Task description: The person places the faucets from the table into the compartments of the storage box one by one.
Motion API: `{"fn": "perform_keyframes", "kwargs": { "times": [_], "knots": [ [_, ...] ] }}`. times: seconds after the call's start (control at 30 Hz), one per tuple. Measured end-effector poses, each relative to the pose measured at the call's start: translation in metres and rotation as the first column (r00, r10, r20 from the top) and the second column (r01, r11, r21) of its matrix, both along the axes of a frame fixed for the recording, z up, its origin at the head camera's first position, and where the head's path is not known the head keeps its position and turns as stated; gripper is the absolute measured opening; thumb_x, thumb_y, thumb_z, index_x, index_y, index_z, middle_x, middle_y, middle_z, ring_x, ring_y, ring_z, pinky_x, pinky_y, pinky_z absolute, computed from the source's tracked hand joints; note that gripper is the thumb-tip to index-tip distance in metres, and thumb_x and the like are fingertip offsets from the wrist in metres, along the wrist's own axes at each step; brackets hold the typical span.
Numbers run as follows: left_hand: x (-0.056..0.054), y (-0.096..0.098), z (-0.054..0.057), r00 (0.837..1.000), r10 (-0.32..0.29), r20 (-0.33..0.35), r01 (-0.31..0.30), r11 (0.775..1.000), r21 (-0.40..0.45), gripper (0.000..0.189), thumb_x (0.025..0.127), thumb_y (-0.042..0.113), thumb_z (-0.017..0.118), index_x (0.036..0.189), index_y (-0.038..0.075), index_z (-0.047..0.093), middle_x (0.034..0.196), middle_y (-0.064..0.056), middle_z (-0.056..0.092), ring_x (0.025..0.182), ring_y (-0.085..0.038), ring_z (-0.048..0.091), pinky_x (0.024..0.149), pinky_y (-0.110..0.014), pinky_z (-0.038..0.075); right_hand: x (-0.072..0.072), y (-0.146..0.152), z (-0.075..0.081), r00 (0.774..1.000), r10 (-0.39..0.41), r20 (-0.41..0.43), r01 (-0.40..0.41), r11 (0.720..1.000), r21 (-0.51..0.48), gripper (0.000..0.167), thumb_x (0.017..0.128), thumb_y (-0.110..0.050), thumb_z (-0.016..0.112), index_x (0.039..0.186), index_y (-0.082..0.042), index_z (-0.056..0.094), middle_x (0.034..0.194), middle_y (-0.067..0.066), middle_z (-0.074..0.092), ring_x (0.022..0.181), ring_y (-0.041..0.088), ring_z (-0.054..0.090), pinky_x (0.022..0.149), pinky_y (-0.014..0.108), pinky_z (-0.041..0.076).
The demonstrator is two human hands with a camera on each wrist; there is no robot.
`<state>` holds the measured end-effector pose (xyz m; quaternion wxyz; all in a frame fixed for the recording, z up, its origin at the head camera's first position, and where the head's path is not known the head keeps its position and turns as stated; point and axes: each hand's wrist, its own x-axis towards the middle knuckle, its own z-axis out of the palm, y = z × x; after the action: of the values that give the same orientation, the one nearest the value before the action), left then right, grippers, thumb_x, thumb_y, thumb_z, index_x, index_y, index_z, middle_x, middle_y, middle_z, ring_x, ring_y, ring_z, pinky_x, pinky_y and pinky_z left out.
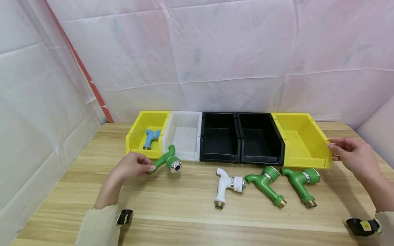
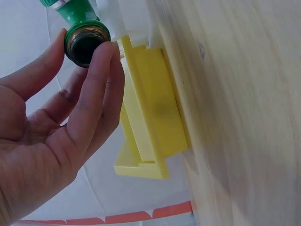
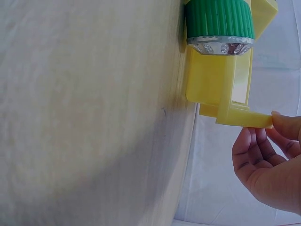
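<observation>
My left hand [image 1: 130, 165] pinches a green faucet [image 1: 167, 158] by its inlet end, raised in front of the left yellow bin [image 1: 132, 138] and the white bin [image 1: 189, 156]. Seen from the left wrist, thumb and fingertips close around the faucet's threaded end [image 2: 87, 40]. At the far right, my right hand [image 1: 354, 153] grips the side rim of the other yellow bin [image 1: 307, 163] between thumb and fingers. The right wrist view shows that pinch on the yellow rim [image 3: 244, 117]. A blue faucet [image 1: 150, 138] lies inside the left yellow bin.
Two black bins [image 1: 219, 157] stand mid-row, between the white bin and the right yellow one. On the wooden table [image 1: 172, 218] before them lie a white faucet [image 1: 222, 188] and two green faucets, one at centre right [image 1: 265, 186] and one farther right [image 1: 300, 184]. A pale curtain [image 1: 215, 51] hangs behind.
</observation>
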<state>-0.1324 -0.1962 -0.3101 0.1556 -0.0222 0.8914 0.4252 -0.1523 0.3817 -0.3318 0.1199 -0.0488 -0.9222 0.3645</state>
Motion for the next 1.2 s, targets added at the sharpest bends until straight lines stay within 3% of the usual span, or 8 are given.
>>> {"fn": "perform_keyframes", "kwargs": {
  "times": [0.6, 1.2],
  "knots": [
    [-0.007, 0.014, 0.005, 0.999, 0.032, -0.037, -0.032, 0.999, 0.011, 0.016, 0.082, 0.01, 0.068, 0.089, -0.004, 0.067, 0.077, -0.008, 0.062, 0.068, -0.019, 0.061, 0.068, -0.035, 0.054, 0.0, 0.001, -0.002, 1.0, 0.004, -0.022, -0.005, 1.0, -0.016, 0.031, 0.093, -0.011, 0.051, 0.113, 0.013, 0.05, 0.071, -0.029, 0.048, 0.057, 0.001, 0.053, 0.049, 0.019, 0.05],
    [-0.017, 0.027, 0.009, 0.997, 0.01, -0.071, -0.008, 1.0, 0.024, 0.016, 0.083, 0.01, 0.067, 0.089, -0.005, 0.066, 0.076, -0.009, 0.063, 0.069, -0.022, 0.062, 0.068, -0.034, 0.054, -0.002, 0.004, -0.006, 0.999, -0.013, -0.034, 0.012, 0.999, -0.034, 0.029, 0.093, -0.013, 0.052, 0.111, 0.011, 0.053, 0.071, -0.029, 0.048, 0.057, 0.001, 0.053, 0.048, 0.018, 0.049]
  ]
}}
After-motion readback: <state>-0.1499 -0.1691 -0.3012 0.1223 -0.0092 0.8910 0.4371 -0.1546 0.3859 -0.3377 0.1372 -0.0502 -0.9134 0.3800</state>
